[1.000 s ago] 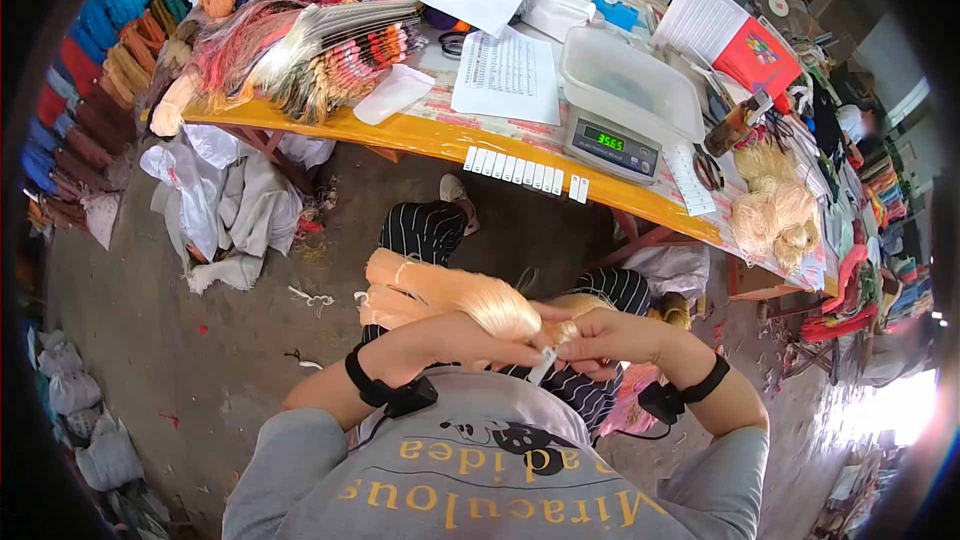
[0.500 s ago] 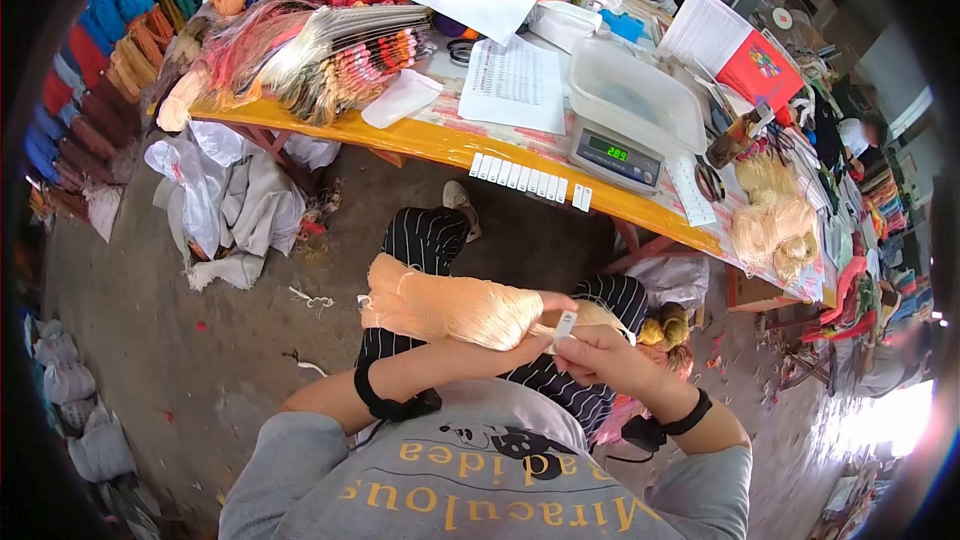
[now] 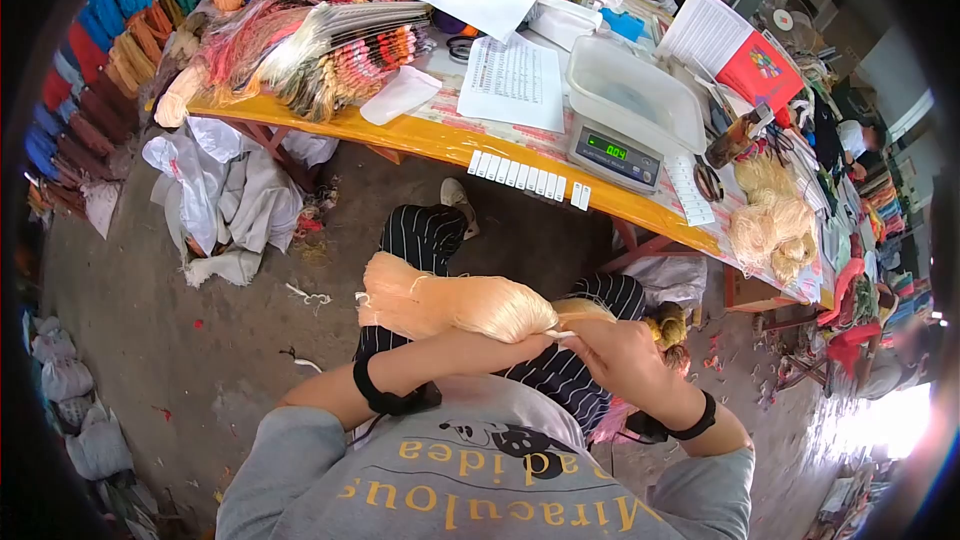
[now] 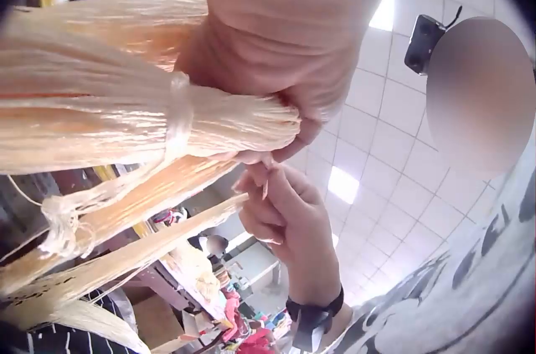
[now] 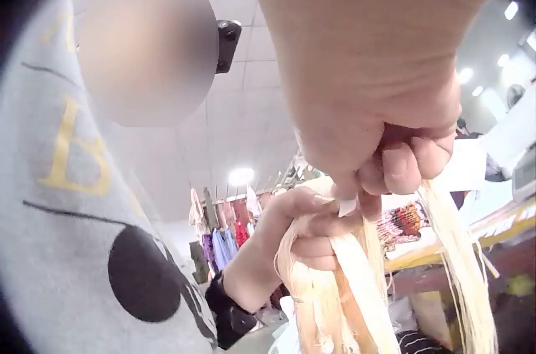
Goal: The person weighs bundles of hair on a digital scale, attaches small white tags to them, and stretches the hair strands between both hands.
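A thick bundle of peach thread skeins (image 3: pixel 460 305) lies across the lap, its looped end towards the right hand. My left hand (image 4: pixel 276 44) grips that end near a pale tie (image 4: pixel 177 115); in the head view the forearm and bundle mostly hide this hand. Right beside it, my right hand (image 3: pixel 615 345) has its fingers curled and pinches a small white tag (image 5: pixel 347 206) at the bundle's end. Mostly covered by fingers, the tag shows only as a sliver. A paler hank of thread (image 5: pixel 461 262) hangs from the right hand's curled fingers.
On the table ahead stand a digital scale (image 3: pixel 615 152) with a clear plastic tub (image 3: pixel 640 90), a row of white tags (image 3: pixel 515 174) along the edge, printed sheets (image 3: pixel 512 85) and scissors (image 3: pixel 708 180). Colour-sample skeins (image 3: pixel 340 55) lie left, pale hanks (image 3: pixel 770 220) right.
The white tag stood up between the hands half a second ago; now the right hand has turned over and covers most of it. The scale's display has dropped to near zero.
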A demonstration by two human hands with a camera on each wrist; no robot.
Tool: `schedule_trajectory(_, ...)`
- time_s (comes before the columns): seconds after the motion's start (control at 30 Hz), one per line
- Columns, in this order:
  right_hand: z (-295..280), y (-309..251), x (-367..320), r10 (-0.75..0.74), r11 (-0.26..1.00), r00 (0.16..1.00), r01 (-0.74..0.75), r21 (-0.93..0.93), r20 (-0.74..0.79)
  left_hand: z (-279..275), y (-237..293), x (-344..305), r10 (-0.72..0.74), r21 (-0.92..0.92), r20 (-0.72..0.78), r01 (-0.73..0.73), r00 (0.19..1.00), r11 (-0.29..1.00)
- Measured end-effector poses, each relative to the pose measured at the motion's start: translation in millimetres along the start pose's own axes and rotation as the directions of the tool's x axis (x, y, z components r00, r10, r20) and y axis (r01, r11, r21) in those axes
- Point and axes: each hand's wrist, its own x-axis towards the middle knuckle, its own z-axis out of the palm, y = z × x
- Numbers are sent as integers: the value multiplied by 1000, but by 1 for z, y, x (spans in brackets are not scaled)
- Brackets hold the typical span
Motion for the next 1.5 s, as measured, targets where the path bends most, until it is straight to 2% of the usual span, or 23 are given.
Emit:
schedule_trajectory(0.1,2,4,-4,66,958,997,-71,279,28,-4,24,-1,-160,209,43,148,986,967)
schedule_trajectory(0.2,3,9,-10,238,866,950,-302,400,202,5,19,-3,160,288,-85,-129,983,949)
schedule_trajectory(0.23,2,10,-9,239,865,950,-303,400,201,4,15,-2,323,600,-98,-203,941,774)
schedule_trajectory(0.27,0,12,-9,300,510,861,-509,693,411,4,10,0,474,839,-51,-220,879,498)
schedule_trajectory(0.3,-2,12,-8,239,28,754,-635,772,612,3,-6,3,474,839,-50,-221,879,498)
schedule_trajectory(0.33,0,12,-8,239,28,755,-635,772,611,2,-30,8,364,248,-156,-320,918,914)
schedule_trajectory(0.37,3,12,-9,226,-38,759,-620,784,611,2,-34,9,212,-475,-154,-261,965,841)
schedule_trajectory(0.4,6,12,-10,214,-105,763,-602,791,610,2,-36,9,212,-474,-153,-259,965,841)
schedule_trajectory(0.43,10,10,-10,215,-107,764,-601,792,609,3,-23,5,432,250,-214,-379,876,891)
schedule_trajectory(0.47,14,9,-10,241,-84,776,-582,809,583,4,-10,1,624,841,-95,-272,776,467)
schedule_trajectory(0.53,15,8,-12,269,-63,787,-561,826,555,0,14,-2,486,642,-107,-313,868,700)
schedule_trajectory(0.57,12,9,-13,252,160,824,-553,818,507,-2,19,-2,341,388,-70,-289,938,875)
schedule_trajectory(0.6,8,10,-14,223,376,858,-514,771,464,-4,16,0,339,389,-66,-289,938,875)
schedule_trajectory(0.67,-9,6,-15,239,382,826,-563,732,510,-6,26,0,373,272,-87,-339,924,901)
schedule_trajectory(0.7,-17,8,-19,254,389,790,-612,689,558,-20,48,-11,76,191,-103,-55,992,980)
schedule_trajectory(0.77,-32,32,-39,326,455,771,-636,624,548,-44,15,-19,83,-38,-161,-90,984,995)
schedule_trajectory(0.83,-44,60,-75,463,341,745,-650,679,481,-77,21,-31,-63,-701,-101,-26,993,712)
schedule_trajectory(1.0,-36,96,-165,852,119,512,-390,913,108,-107,9,-33,-160,-733,-301,-121,940,669)
schedule_trajectory(1.07,-26,115,-203,959,250,202,-284,926,-197,-118,1,-29,-194,-786,-325,-151,926,599)
schedule_trajectory(1.2,-7,145,-277,798,531,238,-712,459,-554,-138,-26,-21,-165,-684,-380,-156,910,712)
schedule_trajectory(1.3,25,177,-327,725,505,364,-858,91,-584,-130,-25,-13,-150,-467,-558,-160,816,869)
schedule_trajectory(1.37,38,179,-335,882,297,249,-953,62,-400,-122,-23,-9,-112,-286,-754,-169,648,943)
schedule_trajectory(1.5,53,167,-293,940,338,328,-840,425,-99,-117,-20,-25,-99,-352,-609,-157,787,923)
